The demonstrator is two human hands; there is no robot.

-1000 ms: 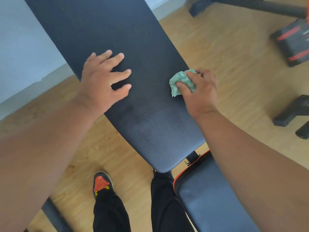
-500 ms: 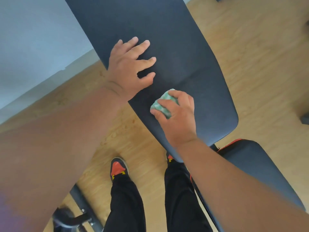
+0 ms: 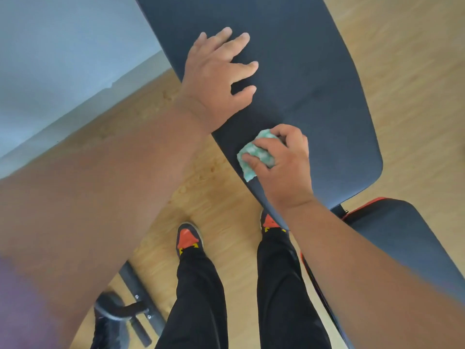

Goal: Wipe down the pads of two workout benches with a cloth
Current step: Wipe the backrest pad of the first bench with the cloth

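A long black back pad [image 3: 314, 79] of a workout bench runs from the top centre down to the right. My left hand [image 3: 216, 76] lies flat on its left part, fingers spread, holding nothing. My right hand [image 3: 281, 165] presses a crumpled green-and-white cloth [image 3: 251, 159] onto the pad near its left edge, fingers closed over the cloth. The bench's seat pad [image 3: 402, 238], black with a red rim, sits at the lower right, partly hidden by my right forearm.
Wooden floor [image 3: 415, 71] surrounds the bench. A pale wall [image 3: 63, 59] with a skirting board is at the upper left. My legs and orange-toed shoes [image 3: 188, 239] stand beside the pad. Black bench frame parts [image 3: 125, 303] lie on the floor at lower left.
My right hand has carried the cloth from the pad's right edge across to its left edge and slightly nearer the pad's end. My left hand has stayed flat on the pad.
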